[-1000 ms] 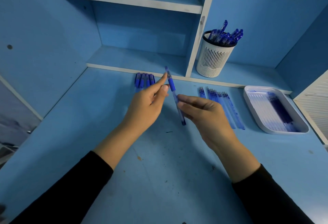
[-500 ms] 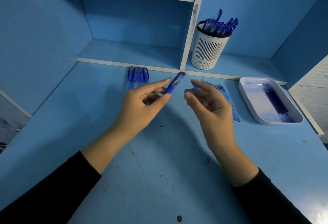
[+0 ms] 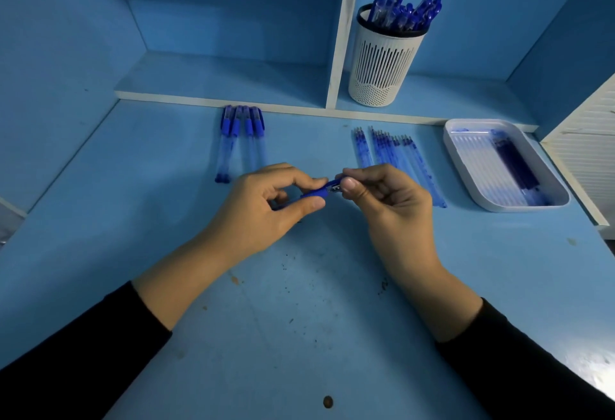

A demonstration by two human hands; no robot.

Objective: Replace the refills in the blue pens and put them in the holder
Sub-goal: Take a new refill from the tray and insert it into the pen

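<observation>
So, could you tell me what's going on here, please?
A person holds a pen over the desk, the left hand gripping its barrel and the right hand pinching its end. Four more pens and a row of refills lie by the shelf, a tray beside them. The holder already has pens in it.

Blue pen (image 3: 318, 192) level between hands (image 3: 263, 206)

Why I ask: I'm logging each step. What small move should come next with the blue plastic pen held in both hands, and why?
Probably pull or twist its ends apart to open it: the left hand grips the blue plastic pen at one end, the right hand pinches the other, and it looks whole. Thin clear-blue refills lie ready beyond the right hand.
</observation>
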